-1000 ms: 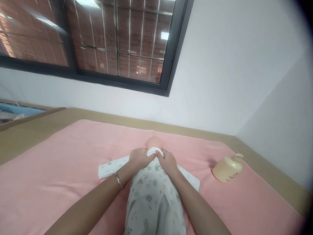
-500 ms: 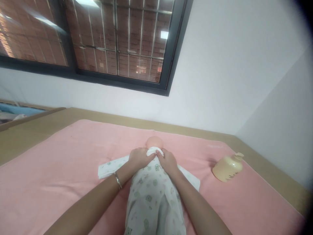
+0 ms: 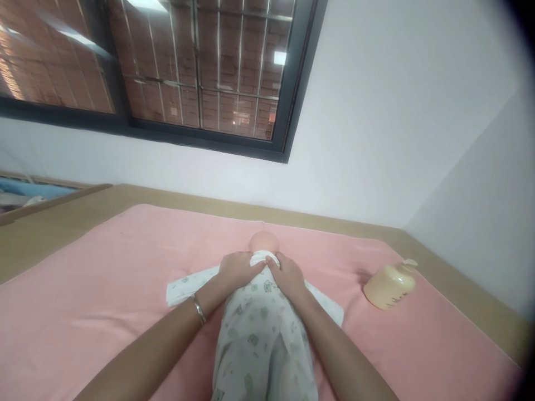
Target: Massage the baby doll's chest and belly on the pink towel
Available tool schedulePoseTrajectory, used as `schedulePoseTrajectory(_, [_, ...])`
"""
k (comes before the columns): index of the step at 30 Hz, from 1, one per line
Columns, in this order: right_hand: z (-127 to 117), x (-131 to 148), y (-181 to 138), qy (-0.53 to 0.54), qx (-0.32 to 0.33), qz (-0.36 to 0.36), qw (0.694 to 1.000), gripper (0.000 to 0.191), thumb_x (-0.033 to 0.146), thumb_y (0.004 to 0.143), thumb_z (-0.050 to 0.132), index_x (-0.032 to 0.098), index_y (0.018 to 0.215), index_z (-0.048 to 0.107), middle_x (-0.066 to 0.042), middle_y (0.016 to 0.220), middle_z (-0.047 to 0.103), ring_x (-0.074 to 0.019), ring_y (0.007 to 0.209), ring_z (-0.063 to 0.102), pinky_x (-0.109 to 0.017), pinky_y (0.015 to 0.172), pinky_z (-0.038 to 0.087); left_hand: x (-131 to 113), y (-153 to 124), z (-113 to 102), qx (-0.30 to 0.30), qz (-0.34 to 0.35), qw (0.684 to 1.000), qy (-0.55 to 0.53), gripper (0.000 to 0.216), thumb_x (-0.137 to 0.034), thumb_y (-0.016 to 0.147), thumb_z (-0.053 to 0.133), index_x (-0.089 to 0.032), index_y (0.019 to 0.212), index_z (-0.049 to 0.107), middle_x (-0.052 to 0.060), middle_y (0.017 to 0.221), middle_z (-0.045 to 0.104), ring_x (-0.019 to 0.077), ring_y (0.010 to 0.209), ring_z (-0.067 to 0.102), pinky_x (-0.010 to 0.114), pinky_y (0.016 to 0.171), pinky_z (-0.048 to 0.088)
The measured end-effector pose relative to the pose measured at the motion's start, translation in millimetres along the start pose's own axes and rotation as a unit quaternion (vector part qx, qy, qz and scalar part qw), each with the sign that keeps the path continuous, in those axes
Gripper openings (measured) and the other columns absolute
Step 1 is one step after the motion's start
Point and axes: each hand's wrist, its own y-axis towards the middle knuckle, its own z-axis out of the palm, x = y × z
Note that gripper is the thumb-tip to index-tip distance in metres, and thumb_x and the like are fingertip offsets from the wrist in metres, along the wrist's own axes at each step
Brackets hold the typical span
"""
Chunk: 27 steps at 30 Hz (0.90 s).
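Observation:
A white baby garment with a green print (image 3: 254,334) lies stretched toward me, its two sleeves spread out to the sides. Past its collar shows the smooth, pinkish rounded head (image 3: 263,241) of what looks like a baby doll; the rest of it is covered by cloth and hands. My left hand (image 3: 238,269), below a silver bracelet (image 3: 199,308) on the wrist, grips the collar's left side. On the opposite side, my right hand (image 3: 288,274) pinches the same collar, thumbs close together over the cloth. Most fingertips are hidden behind the fabric.
A pink mat (image 3: 125,267) covers the wooden surface (image 3: 334,220). On its right side stands a cream pump bottle (image 3: 388,287), appearing tilted. Behind are a white wall (image 3: 355,128) and a dark-framed window (image 3: 200,139) with bars. Something blue (image 3: 37,188) lies beyond the left edge.
Almost nothing differs. Both hands keep their hold on the collar, and the sleeves look spread very slightly wider.

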Motion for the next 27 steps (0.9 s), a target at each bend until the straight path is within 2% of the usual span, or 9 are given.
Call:
schedulePoseTrajectory(16, [-4.1,4.0,-2.5,-0.055,0.003,0.001,0.999,0.051,0.06,0.093,0.025,0.02,0.091,0.056,-0.005,0.082,0.063,-0.0176,0.072,0.054,-0.026,0.058,0.026,-2.6,-2.7,-5.2,0.02,0.0,1.0,-0.014,0.057,-0.067,0.084,0.028,-0.028,0.096,0.067,0.004,0.093,0.069,0.0249,0.085,0.062,0.034,0.07,0.041])
schedulePoseTrajectory(21, [-5.7,6.2,-3.8,-0.084,-0.001,0.002,0.996,0.052,0.059,0.093,0.025,0.019,0.092,0.058,-0.006,0.082,0.063,-0.0196,0.074,0.056,-0.026,0.058,0.026,-3.1,-3.8,-5.8,0.024,-0.002,1.0,-0.018,0.06,-0.068,0.084,0.028,-0.025,0.103,0.067,0.007,0.096,0.069,0.0254,0.089,0.062,0.033,0.073,0.042])
schedulePoseTrajectory(27, [-6.7,6.6,-4.5,-0.1,-0.004,0.008,0.995,0.053,0.061,0.093,0.025,0.019,0.09,0.058,-0.007,0.08,0.063,-0.021,0.074,0.057,-0.027,0.058,0.027,-4.0,-3.6,-6.0,0.02,-0.003,1.0,-0.009,0.058,-0.068,0.084,0.028,-0.026,0.097,0.066,0.005,0.094,0.069,0.0254,0.084,0.062,0.033,0.069,0.042])
